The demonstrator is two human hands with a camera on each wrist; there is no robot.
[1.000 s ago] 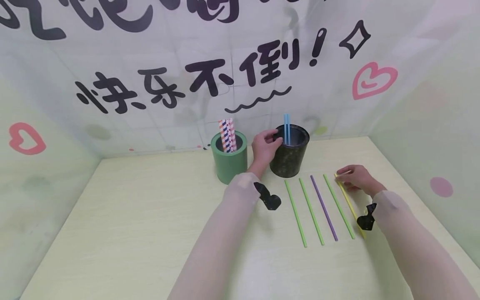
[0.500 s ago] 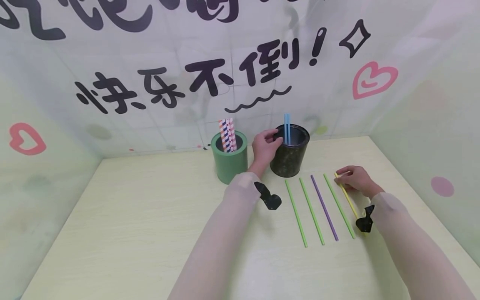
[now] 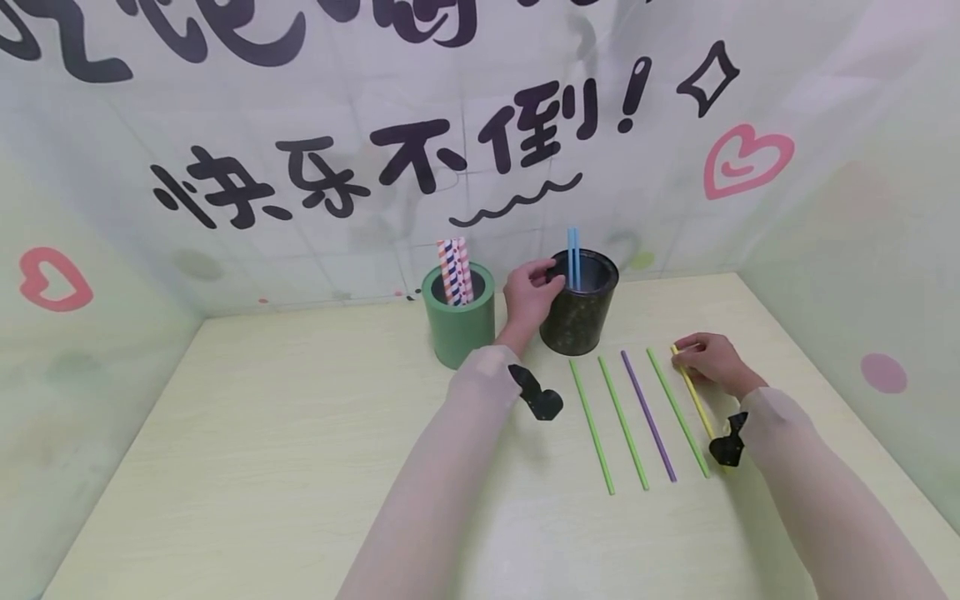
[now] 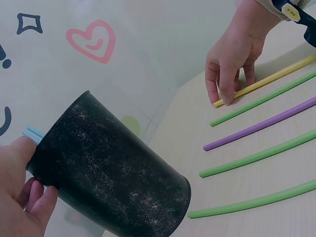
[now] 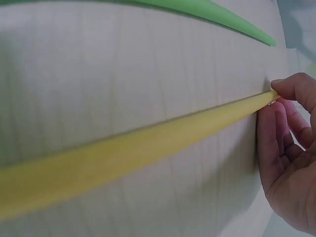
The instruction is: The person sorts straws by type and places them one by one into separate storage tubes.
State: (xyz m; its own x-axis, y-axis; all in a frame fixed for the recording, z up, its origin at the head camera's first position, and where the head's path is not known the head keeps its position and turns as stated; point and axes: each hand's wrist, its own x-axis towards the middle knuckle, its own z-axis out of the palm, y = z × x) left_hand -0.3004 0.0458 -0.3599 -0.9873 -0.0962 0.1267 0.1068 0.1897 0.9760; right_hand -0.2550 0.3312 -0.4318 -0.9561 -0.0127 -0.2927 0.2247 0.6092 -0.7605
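My left hand (image 3: 531, 293) holds the rim of a black cup (image 3: 576, 321), with the thumb at the near side of the mouth. Two light blue sticks (image 3: 573, 258) stand upright in that cup. At the right, my right hand (image 3: 712, 358) pinches the far end of a yellow straw (image 3: 699, 402) between thumb and fingers. In the right wrist view the yellow straw (image 5: 163, 136) stretches back along the tabletop from the fingertips. Left of it lie a green straw (image 3: 678, 412), a purple straw (image 3: 648, 415) and two more green straws, roughly parallel.
A green cup (image 3: 461, 333) holding several patterned paper straws (image 3: 456, 271) stands left of the black cup. The pale table (image 3: 285, 433) meets a printed wall sheet (image 3: 337, 250) at the back. Another wall (image 3: 870, 292) rises along the right edge.
The right fingers have drawn together on the yellow straw's far end, and that end has shifted slightly right. The left hand and both cups stay where they were.
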